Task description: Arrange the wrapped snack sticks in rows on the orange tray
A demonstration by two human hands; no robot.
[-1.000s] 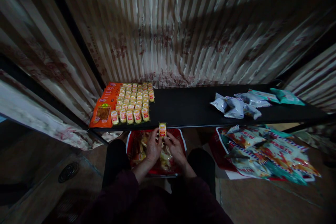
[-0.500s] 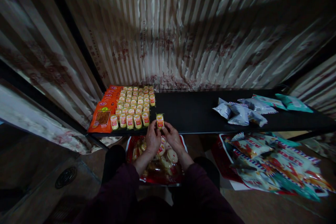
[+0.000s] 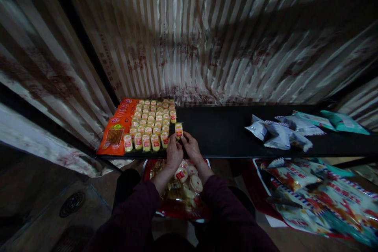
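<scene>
Between my two hands is a small wrapped cake point(image 3: 178, 129), upright, with a yellow body and a red-and-white label. My left hand point(image 3: 175, 152) pinches its lower left side, while my right hand point(image 3: 191, 146) has its fingertips at the lower right. The cake is just above the black shelf point(image 3: 212, 130); whether its base touches the shelf is hidden by my fingers. To its left stand rows of matching wrapped cakes point(image 3: 146, 142). Orange snack packets point(image 3: 112, 138) overlap in a column at the shelf's left end.
Below my forearms sits a red tray point(image 3: 161, 210) holding more wrapped cakes. Silver bags point(image 3: 277, 137) and teal bags point(image 3: 344, 122) lie on the shelf's right part. A second red box point(image 3: 256, 189) on the lower right overflows with snack bags. Striped curtain point(image 3: 189, 47) hangs behind.
Both hands have moved the cake slightly away from me, further over the shelf toward the end of the rows. The view has shifted a little.
</scene>
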